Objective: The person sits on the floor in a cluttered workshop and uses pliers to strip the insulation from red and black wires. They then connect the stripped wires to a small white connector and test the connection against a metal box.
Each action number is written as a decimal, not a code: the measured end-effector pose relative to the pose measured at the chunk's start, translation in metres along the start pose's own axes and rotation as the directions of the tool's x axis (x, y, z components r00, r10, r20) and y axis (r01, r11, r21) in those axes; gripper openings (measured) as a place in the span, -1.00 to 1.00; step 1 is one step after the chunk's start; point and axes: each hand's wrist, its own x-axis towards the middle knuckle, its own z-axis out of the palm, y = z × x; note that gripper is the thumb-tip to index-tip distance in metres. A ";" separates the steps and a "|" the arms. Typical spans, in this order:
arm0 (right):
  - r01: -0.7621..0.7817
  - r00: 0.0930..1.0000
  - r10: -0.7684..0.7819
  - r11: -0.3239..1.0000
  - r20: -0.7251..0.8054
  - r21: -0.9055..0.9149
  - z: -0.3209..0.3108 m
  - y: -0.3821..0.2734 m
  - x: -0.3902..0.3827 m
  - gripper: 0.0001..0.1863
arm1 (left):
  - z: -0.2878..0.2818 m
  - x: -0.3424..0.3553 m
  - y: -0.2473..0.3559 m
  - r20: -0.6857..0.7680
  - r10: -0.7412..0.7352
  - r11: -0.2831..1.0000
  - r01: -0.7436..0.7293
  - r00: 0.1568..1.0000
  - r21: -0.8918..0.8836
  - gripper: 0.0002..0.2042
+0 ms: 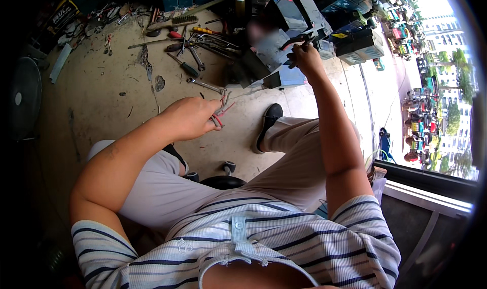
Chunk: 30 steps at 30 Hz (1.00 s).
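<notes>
Your left hand (192, 117): forearm enters from lower left, elbow bent, wrist turned inward, fingers curled shut in loose fist, knuckles up, held low above knees. Your right hand (306, 57): arm stretched forward and up from lower right, nearly straight, wrist slightly bent, fingers pinched together at fingertips. Hands well apart.

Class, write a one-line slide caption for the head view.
Seated person's left hand grips red-handled pliers; right hand reaches a grey battery on the tool-strewn floor.
</notes>
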 end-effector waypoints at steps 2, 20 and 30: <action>-0.050 0.999 0.050 0.998 0.004 -0.039 -0.005 -0.002 -0.003 -0.69 | 0.002 -0.001 -0.001 -0.013 0.011 1.000 -0.011 1.000 -0.001 -0.68; 0.067 0.998 -0.056 0.907 0.038 -0.416 -0.014 0.030 0.014 -0.68 | 0.002 0.001 0.000 0.001 0.032 0.999 -0.032 0.999 0.010 -0.68; -0.075 0.991 0.109 0.939 0.083 -0.335 -0.015 0.014 0.008 -0.67 | 0.004 0.000 -0.001 0.020 0.017 1.000 -0.017 1.000 0.009 -0.68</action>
